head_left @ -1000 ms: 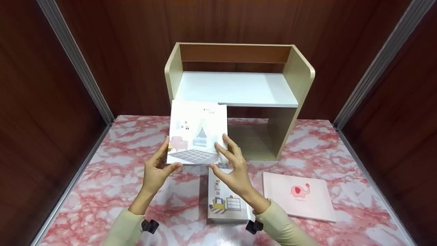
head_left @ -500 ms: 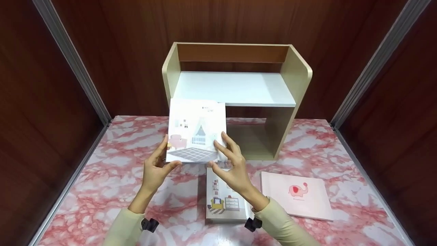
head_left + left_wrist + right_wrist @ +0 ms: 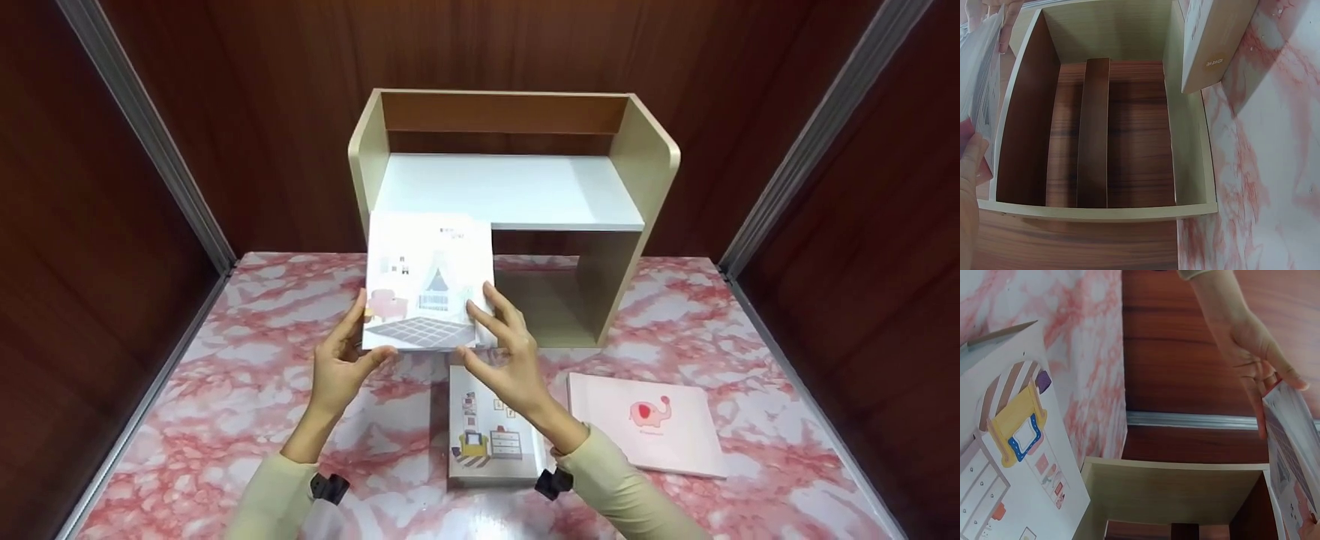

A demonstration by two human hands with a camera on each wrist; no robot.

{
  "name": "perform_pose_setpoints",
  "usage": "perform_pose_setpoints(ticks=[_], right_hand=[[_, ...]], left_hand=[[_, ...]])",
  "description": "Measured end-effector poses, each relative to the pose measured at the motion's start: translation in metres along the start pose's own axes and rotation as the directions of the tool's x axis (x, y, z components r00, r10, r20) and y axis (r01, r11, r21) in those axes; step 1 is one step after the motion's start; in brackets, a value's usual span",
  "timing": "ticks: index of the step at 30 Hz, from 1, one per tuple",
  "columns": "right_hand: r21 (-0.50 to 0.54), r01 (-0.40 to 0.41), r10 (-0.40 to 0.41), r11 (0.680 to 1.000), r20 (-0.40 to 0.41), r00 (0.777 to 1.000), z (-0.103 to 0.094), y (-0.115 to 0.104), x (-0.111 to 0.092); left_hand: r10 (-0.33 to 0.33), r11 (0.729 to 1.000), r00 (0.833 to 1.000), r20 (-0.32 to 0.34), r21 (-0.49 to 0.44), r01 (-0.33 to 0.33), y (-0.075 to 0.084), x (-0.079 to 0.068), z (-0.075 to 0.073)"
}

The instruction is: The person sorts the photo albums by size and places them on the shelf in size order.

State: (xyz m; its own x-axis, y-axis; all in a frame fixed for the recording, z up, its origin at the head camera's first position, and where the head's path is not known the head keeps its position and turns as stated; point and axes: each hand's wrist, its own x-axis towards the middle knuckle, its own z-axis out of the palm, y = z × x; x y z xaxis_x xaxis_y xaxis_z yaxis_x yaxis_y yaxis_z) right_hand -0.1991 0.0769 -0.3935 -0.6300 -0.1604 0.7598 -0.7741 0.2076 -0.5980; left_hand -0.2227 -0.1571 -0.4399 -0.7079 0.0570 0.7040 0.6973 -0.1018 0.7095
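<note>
Between both hands, a white book with a nursery picture on its cover is held up in front of the bookshelf. Another white edge shows behind it on the right. My left hand grips its lower left corner, thumb in front. The right hand holds the lower right side with thumb and spread fingers. In the left wrist view, stacked page edges and a bit of red show between the hands. The right wrist view has the left hand at the book's far edge.
Below the right hand, a white box with an armchair and dresser picture lies on the pink marbled table. Right of it is a pink book with an elephant. Dark wood panels enclose the table at the back and sides.
The held book has risen very slightly, with the hands keeping the same grip. The whole head view has shifted a little, so everything sits slightly further left.
</note>
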Motion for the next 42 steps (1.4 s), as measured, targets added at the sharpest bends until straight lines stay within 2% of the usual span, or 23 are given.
perform_pose_setpoints(ticks=[5,13,23,31,40,42], right_hand=[[-0.006,0.002,-0.002,1.000,0.002,1.000,-0.001,0.000,0.003],[0.001,0.020,-0.020,1.000,-0.009,1.000,-0.001,0.001,0.004],[0.007,0.009,-0.009,1.000,0.003,1.000,-0.003,-0.002,0.007],[0.010,0.006,-0.007,1.000,0.003,1.000,-0.004,0.001,0.010],[-0.019,0.014,-0.014,1.000,0.010,1.000,-0.005,0.002,0.013],[-0.031,0.021,-0.020,0.999,0.015,1.000,-0.005,0.002,0.013]], left_hand=[[-0.017,1.000,1.000,-0.008,0.013,0.017,0.000,0.003,0.000],[0.001,0.999,1.000,0.005,0.032,-0.001,-0.001,0.005,0.000],[0.006,1.000,1.000,-0.016,0.016,-0.006,0.002,0.007,0.002],[-0.015,0.999,1.000,-0.024,0.032,0.016,0.001,0.010,0.002],[-0.017,0.999,1.000,-0.004,0.051,0.017,0.021,0.017,0.009],[-0.017,0.998,1.000,0.005,0.055,0.017,0.022,0.018,0.009]])
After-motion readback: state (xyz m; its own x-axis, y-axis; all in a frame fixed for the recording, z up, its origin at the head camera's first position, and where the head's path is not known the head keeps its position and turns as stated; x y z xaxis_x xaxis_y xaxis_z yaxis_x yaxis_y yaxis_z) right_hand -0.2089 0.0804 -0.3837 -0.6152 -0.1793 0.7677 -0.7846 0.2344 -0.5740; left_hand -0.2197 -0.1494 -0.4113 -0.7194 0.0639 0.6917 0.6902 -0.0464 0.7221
